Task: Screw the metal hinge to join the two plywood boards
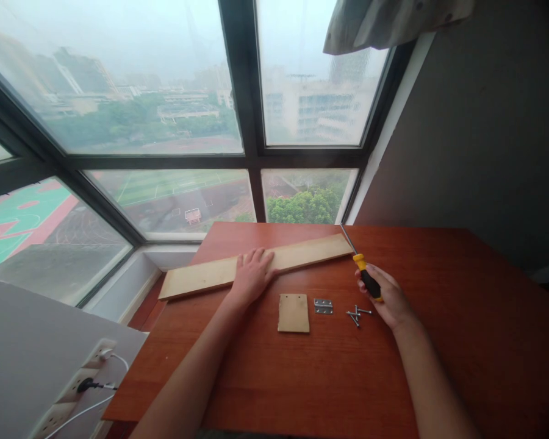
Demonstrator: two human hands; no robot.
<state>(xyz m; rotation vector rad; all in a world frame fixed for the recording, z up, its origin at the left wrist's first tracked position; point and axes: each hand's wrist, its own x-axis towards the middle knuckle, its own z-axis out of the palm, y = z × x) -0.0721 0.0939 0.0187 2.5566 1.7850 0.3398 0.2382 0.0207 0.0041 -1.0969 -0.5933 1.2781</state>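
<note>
My left hand (pixel 254 272) lies flat with spread fingers on a long pale wooden board (pixel 302 253), which slants across the far part of the table. In my right hand (pixel 390 294) is a screwdriver (pixel 369 281) with a yellow and black handle; its shaft points up and away, near the board's right end. Between my forearms lies a small square piece of thin board (pixel 293 314) with two holes near its far edge. Just right of it rests a metal hinge (pixel 323 306), laid flat. Several screws (pixel 357 314) sit in a loose pile, close to my right hand.
The reddish-brown table (pixel 338 378) stands against large windows with dark frames (pixel 251 161). At the lower left, wall sockets (pixel 80 381) hold plugs with cables beside the table edge. A grey wall (pixel 476 134) rises on the right, and a curtain (pixel 393 24) hangs above.
</note>
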